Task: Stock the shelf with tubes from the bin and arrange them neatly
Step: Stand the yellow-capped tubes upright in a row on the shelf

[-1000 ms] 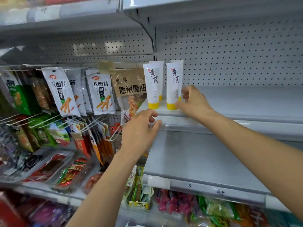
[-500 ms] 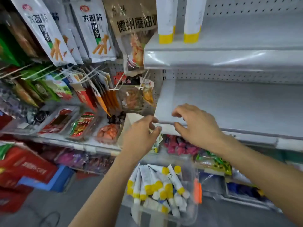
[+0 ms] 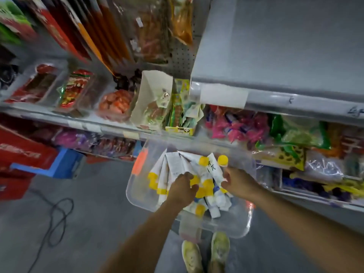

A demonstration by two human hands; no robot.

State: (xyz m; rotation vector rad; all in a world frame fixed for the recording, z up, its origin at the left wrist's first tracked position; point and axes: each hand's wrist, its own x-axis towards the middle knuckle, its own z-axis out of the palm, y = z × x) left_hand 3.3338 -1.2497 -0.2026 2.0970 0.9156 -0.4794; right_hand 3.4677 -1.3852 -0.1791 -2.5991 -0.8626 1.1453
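Both hands reach into the clear bin (image 3: 137, 192), which sits low in front of the shelf (image 3: 275, 56). White tubes (image 3: 177, 164) with yellow caps lie jumbled inside. Left hand (image 3: 182, 187) curls its fingers onto the pile; right hand (image 3: 237, 183) does likewise. Blur hides whether either grips a tube.
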